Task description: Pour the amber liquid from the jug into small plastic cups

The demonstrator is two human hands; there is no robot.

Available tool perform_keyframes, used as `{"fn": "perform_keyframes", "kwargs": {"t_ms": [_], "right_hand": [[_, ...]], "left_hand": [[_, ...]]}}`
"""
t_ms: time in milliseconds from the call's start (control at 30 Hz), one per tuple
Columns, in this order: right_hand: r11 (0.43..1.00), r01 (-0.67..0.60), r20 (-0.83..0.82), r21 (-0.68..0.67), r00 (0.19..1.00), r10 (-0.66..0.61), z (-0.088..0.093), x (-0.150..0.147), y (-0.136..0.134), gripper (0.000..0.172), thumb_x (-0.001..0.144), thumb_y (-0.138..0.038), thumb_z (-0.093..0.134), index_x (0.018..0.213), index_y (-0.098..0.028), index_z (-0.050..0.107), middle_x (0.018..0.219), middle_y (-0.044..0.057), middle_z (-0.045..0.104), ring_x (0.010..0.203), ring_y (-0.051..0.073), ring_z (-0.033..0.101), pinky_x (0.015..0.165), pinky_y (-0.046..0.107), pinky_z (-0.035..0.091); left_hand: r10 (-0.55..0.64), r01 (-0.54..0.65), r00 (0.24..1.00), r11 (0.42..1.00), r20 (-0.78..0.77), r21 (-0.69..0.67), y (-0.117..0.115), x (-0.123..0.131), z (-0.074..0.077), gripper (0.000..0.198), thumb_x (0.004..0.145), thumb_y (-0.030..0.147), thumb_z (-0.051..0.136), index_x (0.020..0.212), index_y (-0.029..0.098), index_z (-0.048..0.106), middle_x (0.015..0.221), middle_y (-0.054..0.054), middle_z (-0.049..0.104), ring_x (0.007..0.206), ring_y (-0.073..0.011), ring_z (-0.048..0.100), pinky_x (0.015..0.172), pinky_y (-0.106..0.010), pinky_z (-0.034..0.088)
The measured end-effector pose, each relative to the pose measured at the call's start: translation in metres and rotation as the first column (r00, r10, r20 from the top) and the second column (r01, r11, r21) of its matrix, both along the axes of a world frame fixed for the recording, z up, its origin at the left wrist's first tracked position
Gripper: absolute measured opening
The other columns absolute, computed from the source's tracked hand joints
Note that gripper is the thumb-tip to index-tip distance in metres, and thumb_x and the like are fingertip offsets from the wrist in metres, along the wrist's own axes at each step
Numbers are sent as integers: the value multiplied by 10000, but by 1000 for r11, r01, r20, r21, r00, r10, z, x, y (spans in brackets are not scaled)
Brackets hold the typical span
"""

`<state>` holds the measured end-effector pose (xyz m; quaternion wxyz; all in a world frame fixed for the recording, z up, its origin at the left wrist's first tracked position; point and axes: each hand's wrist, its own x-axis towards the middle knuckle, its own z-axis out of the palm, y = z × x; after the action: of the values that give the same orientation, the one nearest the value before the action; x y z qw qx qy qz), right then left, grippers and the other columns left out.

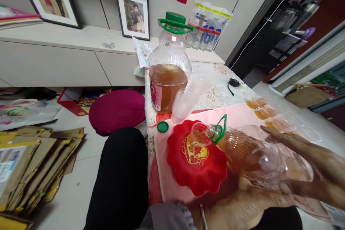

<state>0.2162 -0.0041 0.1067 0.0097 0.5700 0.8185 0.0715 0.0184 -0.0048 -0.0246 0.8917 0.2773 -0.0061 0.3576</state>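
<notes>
A clear plastic bottle [250,154] with a green neck ring and amber drink inside lies tilted, its mouth at the rim of a clear plastic cup [198,133]. Amber liquid shows at the mouth and in the cup. That cup stands in a red scalloped plate [179,165]. My left hand [250,201], below a grey sleeve and a bracelet, supports the bottle from underneath; its fingers are partly hidden. From the right, my right hand [309,158] grips the bottle's rear body. A green cap [162,127] lies left of the plate.
Behind the plate stand a large jug [168,75] of amber drink and stacked plastic cups [190,95]. Several filled cups [265,111] line the table's right side. A black-strapped object [233,82] lies farther back. Left are a maroon stool [117,111] and flattened cardboard [40,161].
</notes>
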Motion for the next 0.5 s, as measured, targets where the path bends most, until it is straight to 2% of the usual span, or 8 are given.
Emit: {"fn": "perform_keyframes", "kwargs": {"t_ms": [300,500], "right_hand": [[1000,16,-15,-21,1000,-16,-1,2,1,962,827,-760,685,1655,-415,336,1535,99,638,1301,445,675,963,660,619],[1000,12,-21,-24,1000,-13,-1,-1,2,959,825,-753,694,1652,-426,333,1528,78,647,1300,432,678,953,620,638]], "left_hand": [[-44,44,999,999,13,20,-1,3,0,413,996,437,638,1312,171,639,1326,-112,662,1193,-219,663,1025,-444,600],[-52,52,999,999,15,14,-1,0,0,425,990,433,649,1318,162,634,1325,-113,662,1193,-223,663,1024,-452,602]]}}
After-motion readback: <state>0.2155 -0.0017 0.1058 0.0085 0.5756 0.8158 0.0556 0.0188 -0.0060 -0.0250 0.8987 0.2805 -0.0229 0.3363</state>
